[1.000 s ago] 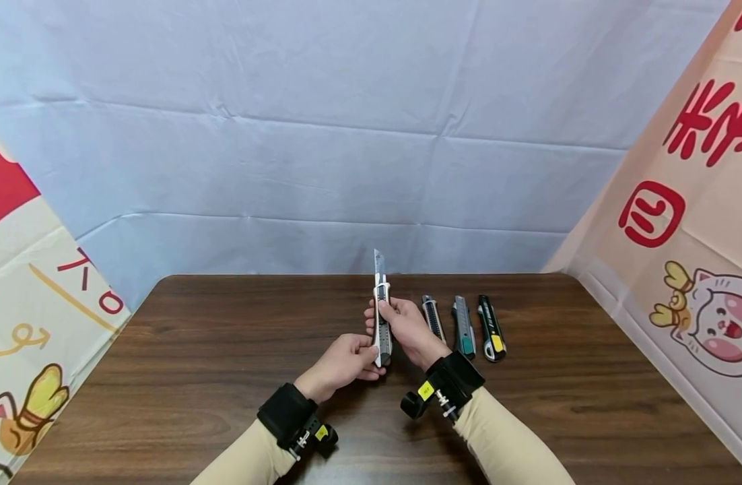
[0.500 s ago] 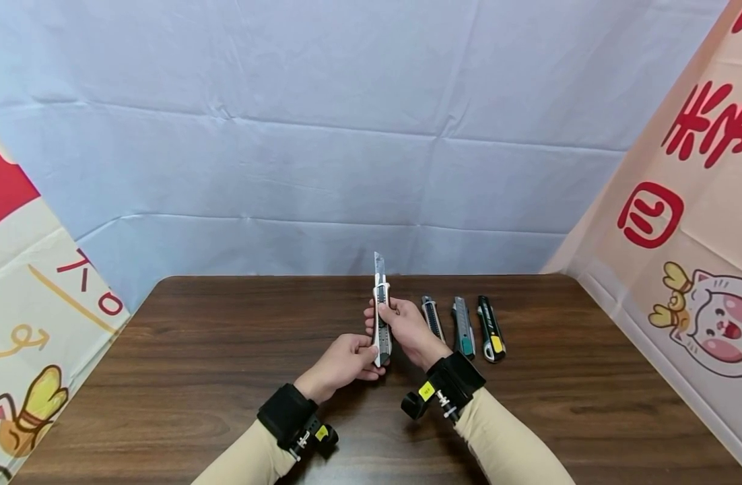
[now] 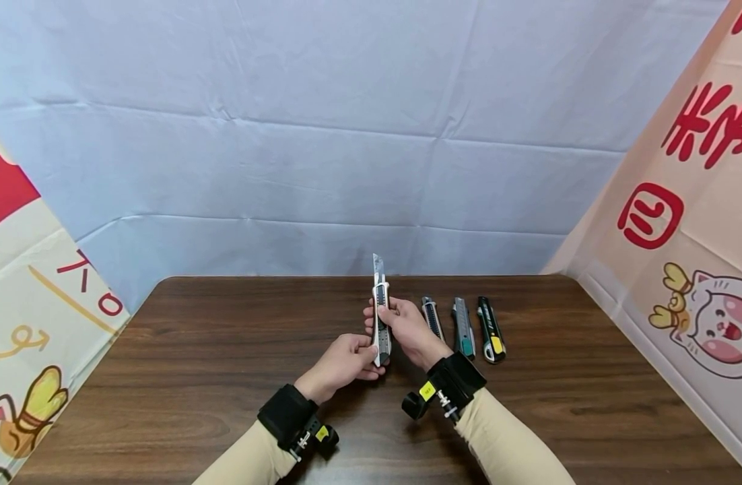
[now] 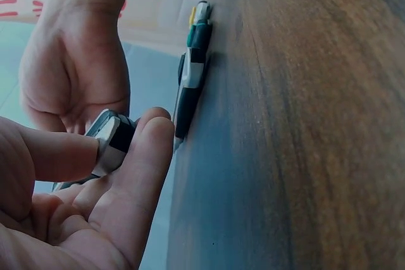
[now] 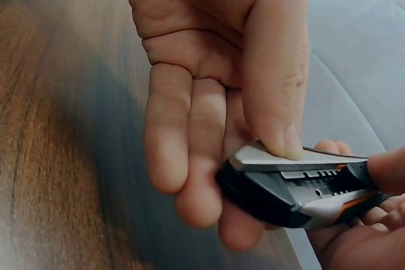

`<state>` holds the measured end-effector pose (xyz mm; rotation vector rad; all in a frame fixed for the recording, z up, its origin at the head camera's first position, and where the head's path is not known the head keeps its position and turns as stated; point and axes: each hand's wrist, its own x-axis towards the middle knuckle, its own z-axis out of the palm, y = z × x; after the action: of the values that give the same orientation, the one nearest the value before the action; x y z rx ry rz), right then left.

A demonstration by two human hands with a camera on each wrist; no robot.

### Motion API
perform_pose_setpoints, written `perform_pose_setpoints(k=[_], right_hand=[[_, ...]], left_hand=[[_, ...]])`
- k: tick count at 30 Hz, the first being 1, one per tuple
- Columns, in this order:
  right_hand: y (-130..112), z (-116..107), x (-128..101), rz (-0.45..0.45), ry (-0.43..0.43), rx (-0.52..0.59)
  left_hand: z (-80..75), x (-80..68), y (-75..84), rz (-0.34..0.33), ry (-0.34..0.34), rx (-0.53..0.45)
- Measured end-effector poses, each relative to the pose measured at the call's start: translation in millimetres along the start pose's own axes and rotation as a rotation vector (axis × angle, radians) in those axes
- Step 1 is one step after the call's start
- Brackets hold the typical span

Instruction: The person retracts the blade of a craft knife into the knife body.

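Nothing has moved: dark wooden table (image 3: 195, 377), wrinkled blue backdrop (image 3: 347, 135) behind.

A white-and-grey utility knife (image 3: 380, 323), its blade extended, stands nearly upright above the table, pointing away.

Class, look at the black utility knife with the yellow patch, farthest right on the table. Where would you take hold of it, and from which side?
Probably the middle of the handle of the black and yellow knife, pinched across its narrow width from above. It lies flat, lengthwise away from the person, with bare table on its right; the green-ended knife lies close on its left. No blade shows extended.
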<state>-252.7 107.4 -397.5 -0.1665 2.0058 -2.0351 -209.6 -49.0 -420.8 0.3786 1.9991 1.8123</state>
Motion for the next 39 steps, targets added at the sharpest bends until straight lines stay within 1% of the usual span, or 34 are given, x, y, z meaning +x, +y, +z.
perform_pose_setpoints(k=[10,17,24,27,31,35,39], right_hand=[[-0.8,-0.5,0.6,0.008,-0.018,0.005],[-1.8,-1.2,0.9,0.01,-0.043,-0.009],[-1.3,-3.8,0.9,0.03,-0.041,-0.017],[-1.8,-5.0,0.9,0.04,-0.032,-0.004],[-4.4,-6.2,1.3,0.046,-0.031,0.021],[-5.0,-7.0,1.7,0.034,-0.036,0.019],[-2.3,-5.0,-0.4,0.06,-0.03,0.015]], left_hand=[[-1.1,0.9,-0.9,-0.012,0.006,-0.003],[-1.1,2.4,-2.2,-0.021,0.018,-0.024],[0.4,2.4,-3.5,-0.016,0.008,-0.035],[1.0,0.7,-4.5,-0.039,0.013,-0.047],[1.9,-2.6,-6.8,-0.067,0.002,-0.075],[2.4,-2.6,-7.7,-0.042,0.006,-0.104],[1.9,-0.8,-8.1,-0.031,0.029,-0.114]])
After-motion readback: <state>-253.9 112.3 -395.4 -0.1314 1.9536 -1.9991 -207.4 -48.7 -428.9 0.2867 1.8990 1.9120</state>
